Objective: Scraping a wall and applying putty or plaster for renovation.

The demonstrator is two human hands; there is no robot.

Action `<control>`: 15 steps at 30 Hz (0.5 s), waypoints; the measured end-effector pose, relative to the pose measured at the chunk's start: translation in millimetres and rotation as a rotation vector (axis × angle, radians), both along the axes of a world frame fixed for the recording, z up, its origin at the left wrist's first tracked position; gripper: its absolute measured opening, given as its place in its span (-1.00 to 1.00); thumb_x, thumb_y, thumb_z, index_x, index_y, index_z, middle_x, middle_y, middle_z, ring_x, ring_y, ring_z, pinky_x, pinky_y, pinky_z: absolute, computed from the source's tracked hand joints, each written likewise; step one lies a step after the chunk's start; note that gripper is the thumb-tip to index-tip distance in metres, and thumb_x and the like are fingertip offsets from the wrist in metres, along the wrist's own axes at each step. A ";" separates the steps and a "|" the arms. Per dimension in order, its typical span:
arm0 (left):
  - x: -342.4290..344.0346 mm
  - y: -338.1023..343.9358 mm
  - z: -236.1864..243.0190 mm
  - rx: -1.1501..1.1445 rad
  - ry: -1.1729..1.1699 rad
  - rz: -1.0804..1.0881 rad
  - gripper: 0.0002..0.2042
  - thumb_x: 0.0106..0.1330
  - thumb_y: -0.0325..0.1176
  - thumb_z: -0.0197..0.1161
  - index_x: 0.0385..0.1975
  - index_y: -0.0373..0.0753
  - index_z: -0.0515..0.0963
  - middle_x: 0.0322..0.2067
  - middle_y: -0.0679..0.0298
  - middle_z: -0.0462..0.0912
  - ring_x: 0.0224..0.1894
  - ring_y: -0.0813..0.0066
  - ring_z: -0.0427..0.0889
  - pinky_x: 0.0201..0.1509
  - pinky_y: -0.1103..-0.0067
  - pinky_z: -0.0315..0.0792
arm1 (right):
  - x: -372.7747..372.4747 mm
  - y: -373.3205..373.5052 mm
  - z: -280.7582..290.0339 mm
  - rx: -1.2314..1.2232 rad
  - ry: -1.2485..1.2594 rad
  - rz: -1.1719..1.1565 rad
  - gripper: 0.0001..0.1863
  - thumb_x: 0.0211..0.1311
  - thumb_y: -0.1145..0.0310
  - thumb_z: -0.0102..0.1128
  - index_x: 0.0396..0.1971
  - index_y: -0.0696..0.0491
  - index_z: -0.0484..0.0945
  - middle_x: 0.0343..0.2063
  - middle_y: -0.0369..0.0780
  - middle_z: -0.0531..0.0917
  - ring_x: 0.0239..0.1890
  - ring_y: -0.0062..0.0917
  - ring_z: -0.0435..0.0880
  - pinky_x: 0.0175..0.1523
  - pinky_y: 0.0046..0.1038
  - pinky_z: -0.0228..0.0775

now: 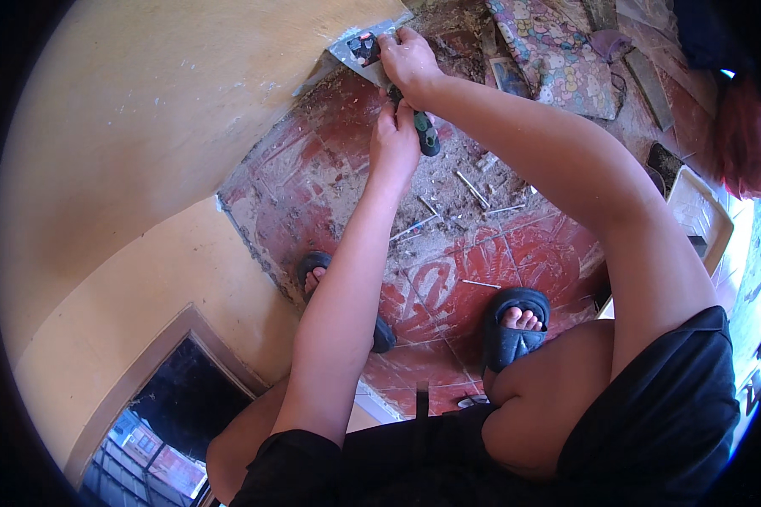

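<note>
A wide scraper (427,135) with a black and green handle reaches toward the foot of the yellow wall (169,110). Its grey blade, bearing a dark patch, lies against the wall's lower edge. My left hand (395,144) is closed around the handle near its blade end. Just beyond it, my right hand (410,66) grips the tool at the blade, fingertips on the metal. My palms and part of the handle hide where blade and handle join.
Dust, debris and several thin white sticks (473,190) litter the red tiled floor (482,262). A patterned cloth (558,59) lies at the far right beside wooden strips (648,89). A pale tray (702,215) stands right. My sandalled foot (517,325) is near; a framed mirror (177,389) stands lower left.
</note>
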State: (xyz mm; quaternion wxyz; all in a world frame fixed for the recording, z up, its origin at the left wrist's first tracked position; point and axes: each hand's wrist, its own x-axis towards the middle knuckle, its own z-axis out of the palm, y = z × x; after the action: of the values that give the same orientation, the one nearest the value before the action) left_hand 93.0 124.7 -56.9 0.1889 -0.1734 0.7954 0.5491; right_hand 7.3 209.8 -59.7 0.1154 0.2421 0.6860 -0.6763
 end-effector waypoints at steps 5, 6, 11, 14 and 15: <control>0.3 -6.7 -0.9 0.102 0.012 -0.048 -0.72 0.38 -0.16 -0.12 -0.14 -0.24 0.34 -0.50 0.32 0.51 -0.52 0.64 0.48 -0.53 0.66 0.34 | -0.2 -6.0 3.0 0.005 0.040 -0.037 -0.56 0.19 0.18 -0.11 -0.09 0.24 0.39 -0.11 0.09 0.49 -0.05 -0.10 0.49 0.06 -0.28 0.28; 1.2 -13.9 -3.6 0.093 0.017 -0.041 -0.72 0.38 -0.16 -0.12 -0.14 -0.24 0.34 -0.50 0.32 0.51 -0.52 0.64 0.48 -0.53 0.66 0.34 | 1.7 -10.1 10.9 -0.020 -0.014 -0.016 -0.56 0.18 0.18 -0.10 -0.10 0.24 0.40 -0.13 0.09 0.50 -0.08 -0.11 0.51 0.01 -0.28 0.31; 13.6 -4.6 -16.6 -0.190 0.119 -0.028 -0.73 0.38 -0.19 -0.13 -0.19 -0.27 0.36 -0.51 0.33 0.49 -0.53 0.67 0.45 -0.46 0.69 0.34 | -0.7 -16.1 -44.5 -0.206 -0.108 -0.065 -0.60 0.16 0.21 -0.09 -0.16 0.23 0.41 -0.22 0.06 0.54 -0.21 -0.17 0.58 -0.13 -0.31 0.42; 8.2 -14.4 -11.8 -0.251 0.154 -0.073 -0.69 0.38 -0.16 -0.14 -0.21 -0.31 0.37 -0.47 0.21 0.53 -0.46 0.45 0.54 -0.36 0.55 0.39 | -4.6 -22.9 -26.2 -0.440 -0.111 -0.103 -0.77 0.18 0.25 -0.08 -0.32 0.12 0.33 -0.54 -0.18 0.42 -0.68 -0.46 0.44 -0.70 -0.43 0.31; 7.5 -12.3 -7.3 -0.254 0.155 -0.074 -0.69 0.38 -0.16 -0.14 -0.21 -0.31 0.37 -0.47 0.21 0.53 -0.46 0.45 0.54 -0.36 0.55 0.39 | -4.7 -21.4 -16.3 -0.498 -0.129 -0.106 -0.77 0.18 0.25 -0.07 -0.31 0.12 0.33 -0.52 -0.18 0.42 -0.67 -0.46 0.44 -0.70 -0.43 0.31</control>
State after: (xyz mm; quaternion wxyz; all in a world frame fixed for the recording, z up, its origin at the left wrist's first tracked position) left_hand 100.5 112.4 -64.2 0.1237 -0.1237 0.8766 0.4484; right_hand 2.6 188.4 -76.0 0.1792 0.2843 0.4760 -0.8127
